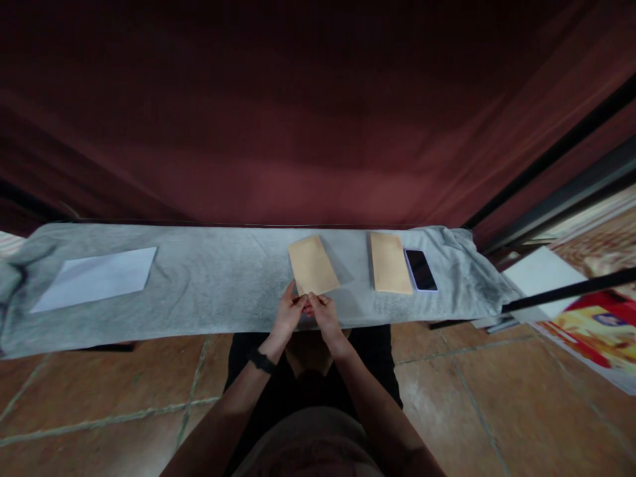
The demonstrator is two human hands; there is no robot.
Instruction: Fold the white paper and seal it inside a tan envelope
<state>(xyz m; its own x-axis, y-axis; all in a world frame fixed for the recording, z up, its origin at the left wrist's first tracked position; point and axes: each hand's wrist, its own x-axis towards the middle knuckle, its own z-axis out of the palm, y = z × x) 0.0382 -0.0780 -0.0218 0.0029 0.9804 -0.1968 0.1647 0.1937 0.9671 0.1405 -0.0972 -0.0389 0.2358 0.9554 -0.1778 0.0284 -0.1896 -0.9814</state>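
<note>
A tan paper envelope is tilted slightly to the left over the grey cloth, casting a shadow to its right. My left hand pinches its near edge, fingers closed. Right beside it, my right hand is closed on the same edge, and the fingertips of both hands almost meet. Something small and red shows between the fingers; I cannot tell what it is. To the right lies a stack of similar tan envelopes, with a dark-screened phone next to it.
A grey cloth covers the long narrow table. White paper lies at the left. Behind the table hangs a dark red curtain. Black metal bars stand at the right, near a red-and-yellow printed package. Brown tiles make up the floor.
</note>
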